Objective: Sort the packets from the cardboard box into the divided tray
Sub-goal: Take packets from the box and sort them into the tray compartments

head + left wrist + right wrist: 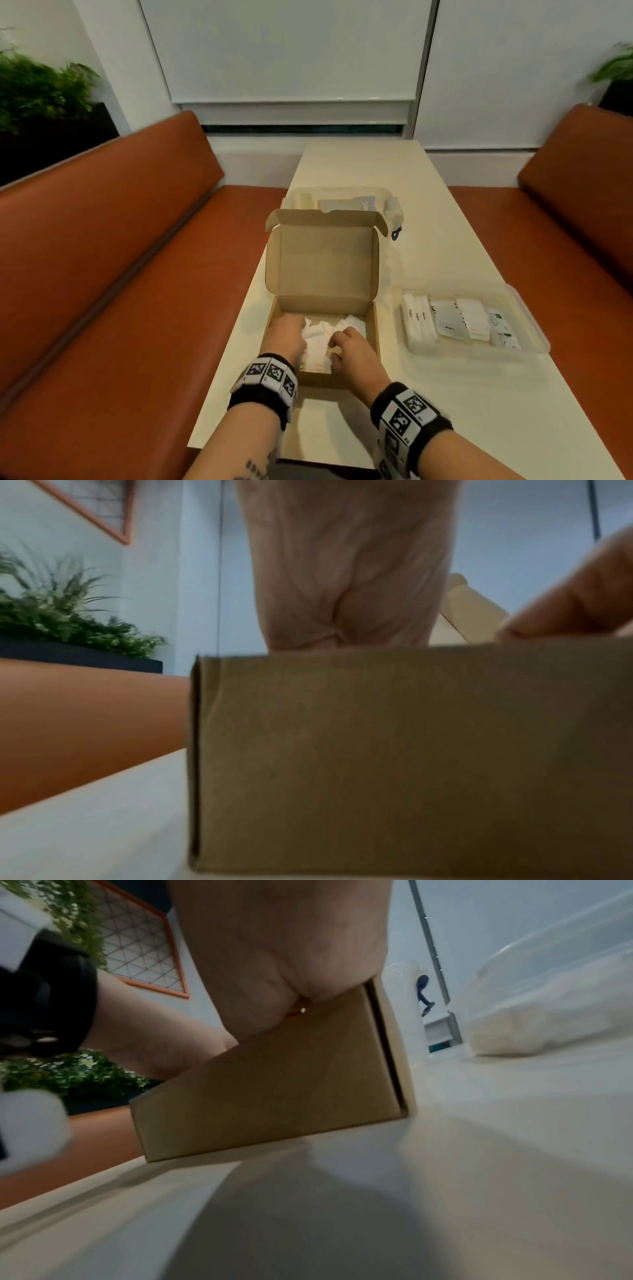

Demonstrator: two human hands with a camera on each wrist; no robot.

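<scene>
Right now both my hands are down inside the cardboard box (322,301), among the loose white packets (317,342) heaped on its floor. My left hand (286,334) lies over the packets at the left, fingers bent down into them; my right hand (349,346) is curled at the heap's right edge. Whether either has actually pinched a packet I cannot tell, since the fingertips are buried and both wrist views show only the box's outer wall.

My worry is grabbing several packets at once: they overlap, so a mixed clump could land in one wrong compartment. Dragging my wrists against the front wall could also shove the light box along the table (445,240).

The packets lie jumbled, long axes pointing every way. In the divided tray (534,318), well to the right, the sorted ones lie with long axes running toward and away from me.
</scene>
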